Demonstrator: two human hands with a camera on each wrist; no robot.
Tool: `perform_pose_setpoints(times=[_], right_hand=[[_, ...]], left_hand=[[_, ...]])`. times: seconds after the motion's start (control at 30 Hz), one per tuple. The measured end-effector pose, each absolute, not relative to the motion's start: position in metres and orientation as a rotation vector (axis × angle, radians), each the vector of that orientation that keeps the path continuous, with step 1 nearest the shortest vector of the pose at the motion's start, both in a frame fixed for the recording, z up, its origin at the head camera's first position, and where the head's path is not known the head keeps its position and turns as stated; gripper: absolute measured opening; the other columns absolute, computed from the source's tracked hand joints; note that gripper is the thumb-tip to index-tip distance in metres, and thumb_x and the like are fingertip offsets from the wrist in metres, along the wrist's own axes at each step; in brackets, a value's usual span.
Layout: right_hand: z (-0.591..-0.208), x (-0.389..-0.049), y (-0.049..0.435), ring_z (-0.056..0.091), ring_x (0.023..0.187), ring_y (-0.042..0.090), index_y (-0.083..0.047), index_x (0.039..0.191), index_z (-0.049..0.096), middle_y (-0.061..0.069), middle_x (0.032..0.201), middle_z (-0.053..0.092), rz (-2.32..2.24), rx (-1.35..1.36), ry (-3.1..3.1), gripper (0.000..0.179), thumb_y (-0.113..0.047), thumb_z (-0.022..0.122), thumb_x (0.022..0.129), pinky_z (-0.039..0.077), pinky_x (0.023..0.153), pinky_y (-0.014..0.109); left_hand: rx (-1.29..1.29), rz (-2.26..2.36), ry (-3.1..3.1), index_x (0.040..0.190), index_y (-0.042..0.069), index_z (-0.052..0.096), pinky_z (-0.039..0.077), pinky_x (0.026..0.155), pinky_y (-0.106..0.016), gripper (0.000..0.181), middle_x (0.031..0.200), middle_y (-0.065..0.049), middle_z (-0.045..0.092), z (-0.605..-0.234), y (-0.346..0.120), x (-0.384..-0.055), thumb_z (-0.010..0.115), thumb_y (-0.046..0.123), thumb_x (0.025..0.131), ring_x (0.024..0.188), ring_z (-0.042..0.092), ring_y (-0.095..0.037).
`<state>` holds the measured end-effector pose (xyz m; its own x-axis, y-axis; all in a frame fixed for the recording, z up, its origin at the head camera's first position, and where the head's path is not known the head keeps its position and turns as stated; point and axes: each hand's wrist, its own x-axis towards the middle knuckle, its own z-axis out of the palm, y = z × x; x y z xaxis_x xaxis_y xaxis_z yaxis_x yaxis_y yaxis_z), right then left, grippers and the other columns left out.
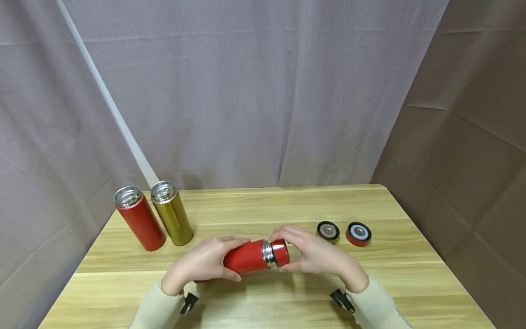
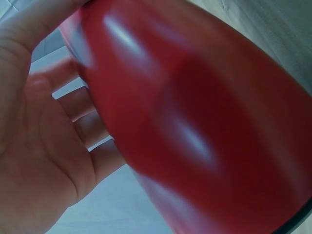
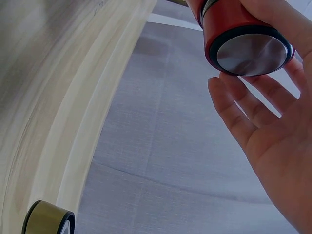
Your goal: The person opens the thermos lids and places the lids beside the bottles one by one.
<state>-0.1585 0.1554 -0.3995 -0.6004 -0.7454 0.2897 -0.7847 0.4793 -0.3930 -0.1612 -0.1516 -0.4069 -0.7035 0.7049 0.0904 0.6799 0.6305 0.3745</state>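
Tilted onto its side above the tabletop, a red thermos bottle (image 1: 246,257) is gripped round its body by my left hand (image 1: 205,260). Its red lid (image 1: 281,252) sits at the mouth, with the silver steel neck showing between lid and body. My right hand (image 1: 314,251) holds the lid between thumb and fingers. The left wrist view is mostly filled by the bottle's glossy red side (image 2: 190,107), thumb above and fingers behind. In the right wrist view the lid's round metallic top (image 3: 251,53) faces the camera, fingers curved around it.
At the left of the wooden table (image 1: 263,210) stand a lidless red bottle (image 1: 144,224) and a lidless gold bottle (image 1: 174,219). To the right lie a gold lid (image 1: 328,230) and another red lid (image 1: 359,234), undersides up. Grey curtain (image 1: 230,100) hangs behind the table.
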Motion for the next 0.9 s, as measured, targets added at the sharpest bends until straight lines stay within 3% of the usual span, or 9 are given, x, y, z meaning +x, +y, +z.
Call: perform_pose_setpoints(times=[0.7, 0.9], right_hand=[[-0.4000, -0.1589, 0.1571, 0.052, 0.126, 0.016, -0.027, 0.131, 0.056, -0.007, 0.133, 0.056, 0.779, 1.388, -2.582, 0.063, -0.023, 0.088, 0.077, 0.047, 0.102, 0.047], [-0.4002, -0.1586, 0.1571, 0.052, 0.126, 0.016, -0.027, 0.132, 0.056, -0.007, 0.134, 0.055, 0.785, 1.402, -2.576, 0.063, -0.023, 0.087, 0.078, 0.047, 0.102, 0.046]], left_hand=[[1.205, 0.613, 2.771, 0.144, 0.018, 0.055, 0.051, 0.082, -0.034, 0.083, 0.127, 0.003, 0.066, -0.4072, -0.1524, -0.1633, 0.090, 0.041, 0.072, 0.099, 0.063, -0.010], [1.215, 0.592, 2.765, 0.145, 0.022, 0.055, 0.051, 0.083, -0.033, 0.083, 0.129, 0.005, 0.065, -0.4048, -0.1537, -0.1633, 0.089, 0.043, 0.072, 0.101, 0.063, -0.010]])
